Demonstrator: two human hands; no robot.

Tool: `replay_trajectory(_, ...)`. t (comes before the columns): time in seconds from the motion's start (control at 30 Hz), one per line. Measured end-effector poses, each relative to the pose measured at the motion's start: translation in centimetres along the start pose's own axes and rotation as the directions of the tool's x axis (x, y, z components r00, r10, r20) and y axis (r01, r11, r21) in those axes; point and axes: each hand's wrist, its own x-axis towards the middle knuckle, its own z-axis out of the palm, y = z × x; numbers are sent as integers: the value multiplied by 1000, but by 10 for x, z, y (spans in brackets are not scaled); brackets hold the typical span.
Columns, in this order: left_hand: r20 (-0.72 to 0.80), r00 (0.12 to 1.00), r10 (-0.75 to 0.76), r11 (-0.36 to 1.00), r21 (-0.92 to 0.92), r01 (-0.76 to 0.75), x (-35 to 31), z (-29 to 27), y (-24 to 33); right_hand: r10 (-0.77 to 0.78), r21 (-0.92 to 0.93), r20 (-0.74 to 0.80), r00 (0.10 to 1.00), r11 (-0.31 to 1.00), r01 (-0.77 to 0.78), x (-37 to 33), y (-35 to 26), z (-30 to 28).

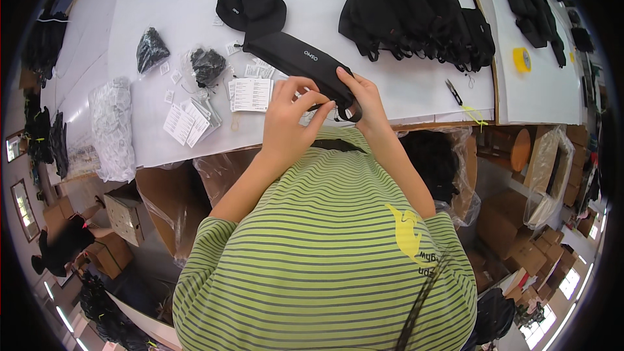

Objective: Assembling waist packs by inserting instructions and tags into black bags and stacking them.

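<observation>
A long black fabric pouch (286,55) with small light print slants across the table's near edge, its looped end toward me. My right hand (364,97) grips that end, thumb on top. Close beside it, my left hand (296,110) pinches thumb and forefinger together at a thin black loop (339,114) on the pouch; the exact bit between the fingertips is too small to tell. Just left of my left hand lies a stack of white printed tags (252,95). More white tags (188,121) are fanned out farther left. Beyond the pouch rest other black pouches (253,3).
A large pile of black pouches (416,13) fills the back right. Thread snips (454,92) and a yellow tape roll (522,60) lie to the right. Bags of small black pieces (152,50) and a clear plastic bundle (112,129) are left. Cartons (166,201) stand under the table edge.
</observation>
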Motion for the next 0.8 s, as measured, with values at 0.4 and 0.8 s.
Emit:
replay_trajectory(0.4,-53,998,-42,990,-138,34,-1,0,-12,19,-39,-10,1000,999,-19,1,3,7)
replay_trajectory(0.8,-126,992,7,997,-69,-16,-3,2,-14,-149,-34,-74,986,989,147,3,10,17)
